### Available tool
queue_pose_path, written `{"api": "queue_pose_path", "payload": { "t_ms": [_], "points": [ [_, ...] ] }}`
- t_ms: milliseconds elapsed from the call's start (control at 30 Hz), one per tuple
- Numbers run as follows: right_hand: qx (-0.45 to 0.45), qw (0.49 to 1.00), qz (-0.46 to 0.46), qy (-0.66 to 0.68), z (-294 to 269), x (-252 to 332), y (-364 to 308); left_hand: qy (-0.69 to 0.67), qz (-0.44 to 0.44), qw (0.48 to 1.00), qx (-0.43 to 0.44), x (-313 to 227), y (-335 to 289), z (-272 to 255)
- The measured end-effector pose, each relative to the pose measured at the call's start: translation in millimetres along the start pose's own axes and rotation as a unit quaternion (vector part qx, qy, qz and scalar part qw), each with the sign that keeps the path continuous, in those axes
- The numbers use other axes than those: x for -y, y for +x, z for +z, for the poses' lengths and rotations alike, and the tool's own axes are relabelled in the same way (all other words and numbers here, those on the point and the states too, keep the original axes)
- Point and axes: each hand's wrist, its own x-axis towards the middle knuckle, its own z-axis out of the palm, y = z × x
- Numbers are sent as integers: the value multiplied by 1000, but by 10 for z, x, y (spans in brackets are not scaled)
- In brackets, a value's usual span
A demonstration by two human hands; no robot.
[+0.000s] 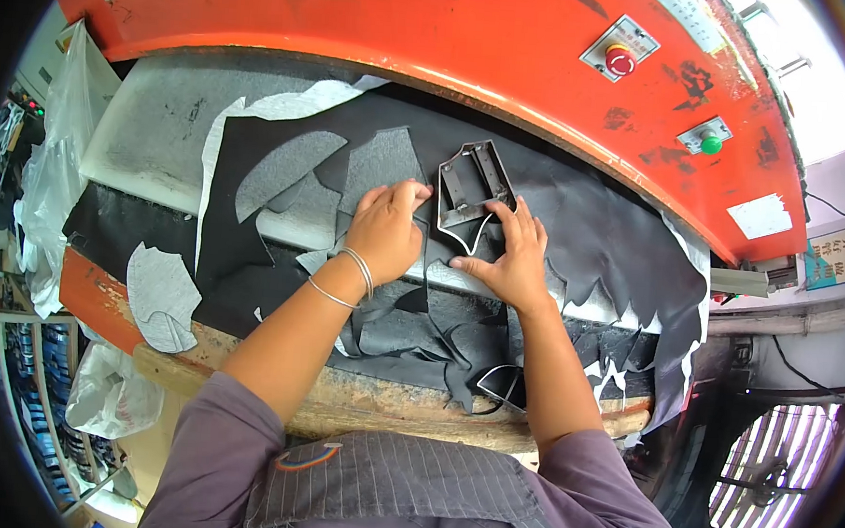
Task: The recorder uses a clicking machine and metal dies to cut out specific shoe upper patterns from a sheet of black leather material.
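Note:
A metal cutting die (463,182), an open dark frame with crossbars, lies on a black leather-like sheet (596,202). My right hand (512,255) is closed around the die's near end, thumb at its pointed tip and fingers on its right side. Left of the die, my left hand (386,231) has its fingers curled together, pinching the sheet's edge beside a cut-out; the fingertips are partly hidden. Grey-backed pieces (293,164) lie on the far left of the sheet. Dark scraps (404,333) are heaped between my forearms.
An orange machine beam (514,37) spans the far side, with a red push button (620,59) and a green button (710,143). A pale worn board (157,103) lies beneath the sheet. A loose grey piece (161,292) is at left; plastic bags (62,145) hang beyond.

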Motion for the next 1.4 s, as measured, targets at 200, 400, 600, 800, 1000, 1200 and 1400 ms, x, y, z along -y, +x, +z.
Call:
{"api": "queue_pose_path", "payload": {
  "t_ms": [200,400,600,800,1000,1200,1400],
  "points": [
    [4,1000,-17,24,16,16,30,-17,4,1000,-18,114,25,-17],
    [6,999,-31,25,11,-2,32,-22,17,999,-30,121,-11,-24],
    [1,999,-34,4,-51,2,5,5,15,999,-28,30,15,-46],
    [-260,942,14,211,-592,-127,-127,-97,-21,987,-128,-104,-37,-382],
    [-629,756,110,141,-2119,-700,508,18,260,889,-376,-1046,569,-1264],
    [-600,777,189,25,-2108,-924,537,50,205,957,-197,-1156,607,-1416],
    [-75,989,-38,120,-935,464,-922,32,24,997,68,-997,-1118,-1036]
  ]
}}
